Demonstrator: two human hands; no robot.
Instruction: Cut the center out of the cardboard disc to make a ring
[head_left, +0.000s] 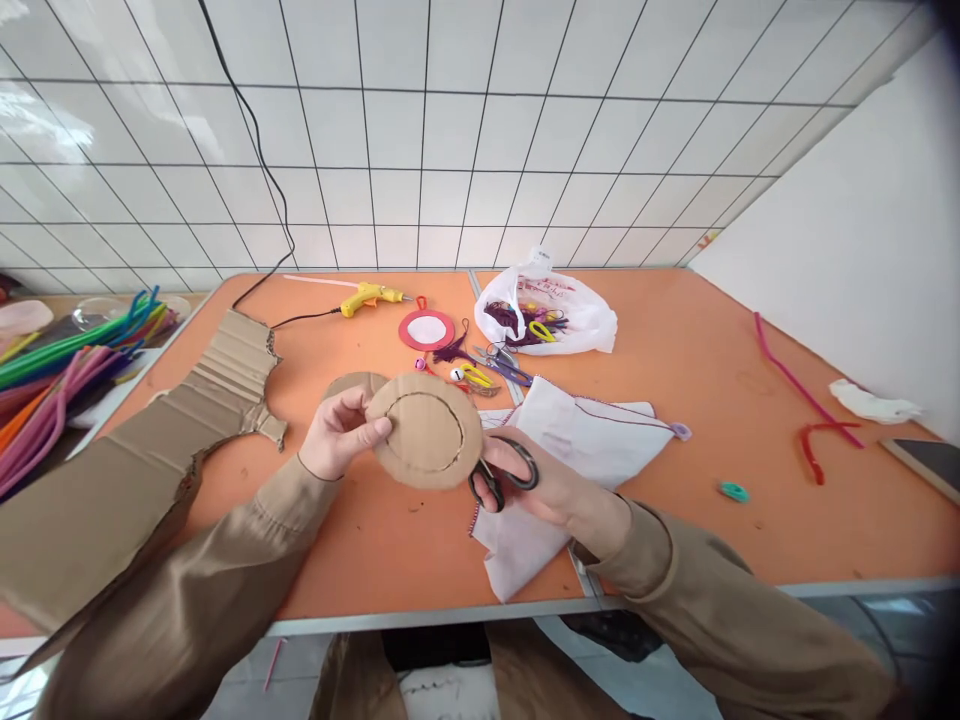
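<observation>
A: Position of the cardboard disc (427, 450)?
B: Raised above the orange desk (405, 570), broad face up. Its left edge sits between thumb and fingers of the left hand (341, 430): thumb pressed flat on the face, the other fingers mostly hidden behind. A rough cut line runs in a ring inside the rim.
A: State of the left fingers?
B: Narrow, pinching the disc.
A: And the right hand (547, 480)?
B: Closed around the black handles of the scissors (535, 472), digits through the loops, at the disc's right edge. Blades hidden; cannot tell how wide they stand.
A: Anything under or behind the disc?
B: A second round cardboard piece (356, 382) lies on the desk, partly covered by the left hand and the disc. The white cloth (555, 430) spreads beneath and beyond the right hand.
A: Further items?
B: Far side, left to right: yellow glue gun (371, 298), red-rimmed round piece (426, 330) with white centre, white plastic bag (592, 315) holding dark purple strands. Left side: large torn corrugated sheet (112, 490), well apart from the disc.
</observation>
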